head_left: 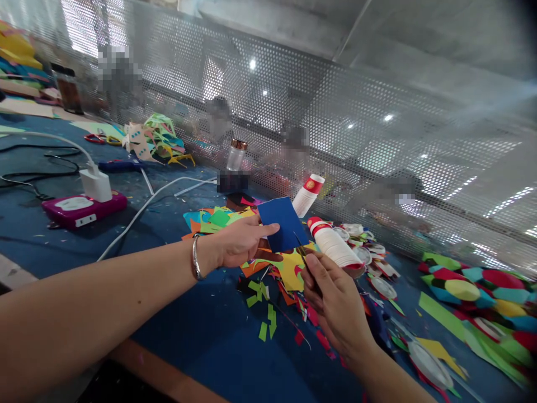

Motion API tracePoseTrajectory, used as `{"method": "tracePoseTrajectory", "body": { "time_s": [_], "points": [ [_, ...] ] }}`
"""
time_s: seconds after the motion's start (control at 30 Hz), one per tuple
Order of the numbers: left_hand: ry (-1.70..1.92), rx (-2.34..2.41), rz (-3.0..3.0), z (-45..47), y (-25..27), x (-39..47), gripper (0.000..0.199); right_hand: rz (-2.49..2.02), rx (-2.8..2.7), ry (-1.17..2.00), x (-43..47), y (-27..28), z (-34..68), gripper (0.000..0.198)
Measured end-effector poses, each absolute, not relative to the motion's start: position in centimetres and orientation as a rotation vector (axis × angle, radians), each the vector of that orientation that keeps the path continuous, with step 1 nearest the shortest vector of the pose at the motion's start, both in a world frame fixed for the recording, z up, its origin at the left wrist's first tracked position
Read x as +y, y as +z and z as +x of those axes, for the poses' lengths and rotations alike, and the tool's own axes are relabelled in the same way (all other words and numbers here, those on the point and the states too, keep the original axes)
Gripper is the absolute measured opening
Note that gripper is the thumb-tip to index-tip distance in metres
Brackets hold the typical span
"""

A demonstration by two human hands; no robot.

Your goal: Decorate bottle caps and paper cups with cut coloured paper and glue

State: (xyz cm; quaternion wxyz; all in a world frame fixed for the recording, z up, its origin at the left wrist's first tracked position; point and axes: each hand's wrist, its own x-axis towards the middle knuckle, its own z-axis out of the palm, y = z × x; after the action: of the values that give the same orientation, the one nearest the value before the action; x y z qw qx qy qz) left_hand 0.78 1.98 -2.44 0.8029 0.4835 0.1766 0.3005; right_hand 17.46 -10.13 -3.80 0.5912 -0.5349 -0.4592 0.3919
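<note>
A square of blue paper [282, 224] is pinched in my left hand [243, 240], with the thumb on its face. My right hand [331, 291] is wrapped round a pair of scissors [302, 252]. The thin dark blades reach the lower right edge of the blue paper; I cannot tell whether they are cutting into it. Most of the scissors' handles are hidden by my fingers. Under both hands lies a heap of coloured paper scraps [291, 271], with small green pieces [263, 330] in front.
Stacked paper cups [335, 246] lie behind my right hand, and another stack [308, 196] stands tilted. At left, a pink power strip [84, 210] holds a white charger [95, 183] with a trailing cable. A perforated metal screen [260, 84] borders the blue table; blurred people show beyond.
</note>
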Motion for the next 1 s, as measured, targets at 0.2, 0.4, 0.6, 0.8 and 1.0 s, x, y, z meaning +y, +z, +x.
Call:
{"method": "tracePoseTrajectory", "body": {
  "time_s": [0.2, 0.4, 0.6, 0.8, 1.0],
  "points": [
    [0.587, 0.33, 0.939, 1.1, -2.56, 1.24, 0.011, -1.243, -1.063, 0.888, -10.19, -3.81, 17.44, 0.034],
    [0.548, 0.256, 0.899, 1.13, -2.84, 1.2, 0.027, -1.213, -1.087, 0.893, -10.46, -3.75, 17.43, 0.036],
    [0.543, 0.269, 0.902, 1.17, -2.73, 0.99, 0.031, -1.199, -1.094, 0.895, -10.58, -3.76, 17.59, 0.037],
    [0.541, 0.221, 0.903, 1.28, -3.13, 1.17, 0.022, -1.23, -1.117, 0.912, -10.59, -3.78, 17.76, 0.03],
    [0.53, 0.22, 0.946, 1.07, -2.81, 1.04, 0.017, -1.237, -1.125, 0.912, -10.56, -3.99, 17.96, 0.031]
  ]
}}
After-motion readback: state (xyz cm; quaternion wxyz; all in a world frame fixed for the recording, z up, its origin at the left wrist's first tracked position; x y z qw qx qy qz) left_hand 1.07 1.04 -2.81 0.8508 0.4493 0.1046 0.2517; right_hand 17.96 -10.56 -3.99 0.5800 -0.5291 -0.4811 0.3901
